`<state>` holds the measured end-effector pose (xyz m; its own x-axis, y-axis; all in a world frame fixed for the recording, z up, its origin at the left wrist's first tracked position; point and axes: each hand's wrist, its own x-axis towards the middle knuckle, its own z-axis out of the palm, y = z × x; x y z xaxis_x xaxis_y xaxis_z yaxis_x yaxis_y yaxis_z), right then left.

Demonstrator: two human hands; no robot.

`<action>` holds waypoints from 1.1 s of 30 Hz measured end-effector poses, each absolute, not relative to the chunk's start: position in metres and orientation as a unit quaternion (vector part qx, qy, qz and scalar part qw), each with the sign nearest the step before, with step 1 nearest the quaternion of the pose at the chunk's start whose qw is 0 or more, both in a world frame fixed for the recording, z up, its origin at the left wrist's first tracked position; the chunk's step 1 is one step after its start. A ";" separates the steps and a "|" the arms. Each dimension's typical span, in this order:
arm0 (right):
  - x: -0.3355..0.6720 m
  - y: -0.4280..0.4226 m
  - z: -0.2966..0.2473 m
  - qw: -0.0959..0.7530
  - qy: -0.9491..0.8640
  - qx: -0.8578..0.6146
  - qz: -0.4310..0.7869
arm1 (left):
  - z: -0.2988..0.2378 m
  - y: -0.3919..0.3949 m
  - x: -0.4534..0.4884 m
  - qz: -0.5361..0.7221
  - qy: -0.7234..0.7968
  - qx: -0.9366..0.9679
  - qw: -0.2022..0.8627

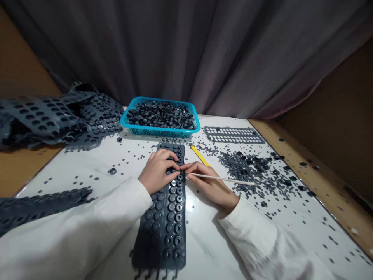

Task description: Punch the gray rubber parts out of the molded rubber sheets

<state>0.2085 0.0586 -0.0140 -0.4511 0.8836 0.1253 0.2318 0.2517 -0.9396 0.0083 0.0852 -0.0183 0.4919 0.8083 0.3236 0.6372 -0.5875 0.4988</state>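
A long dark rubber strip studded with ring-shaped pieces lies lengthwise on the white table in front of me. My left hand rests on the strip's upper part, fingers curled and pressing on the rings. My right hand pinches a thin white stick, whose tip meets the strip beside my left fingertips. Both arms wear white sleeves.
A blue basket full of dark rings stands at the back. A punched-out strip and a heap of loose rings lie at the right, a yellow stick near the basket. Piles of rubber strips lie at the left, and one more strip lower left.
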 end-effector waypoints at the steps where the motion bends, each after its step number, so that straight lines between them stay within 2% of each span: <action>1: 0.208 0.059 -0.014 0.345 -0.714 -0.393 0.466 | -0.018 0.085 0.009 0.271 0.426 0.848 0.158; 33: 0.209 0.058 -0.016 0.339 -0.734 -0.401 0.431 | -0.015 0.084 0.008 0.250 0.434 0.855 0.132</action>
<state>0.2086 0.0578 -0.0165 -0.4486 0.8806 0.1526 0.2966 0.3078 -0.9041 0.0081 0.0839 -0.0154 0.4979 0.8091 0.3121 0.6770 -0.5875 0.4433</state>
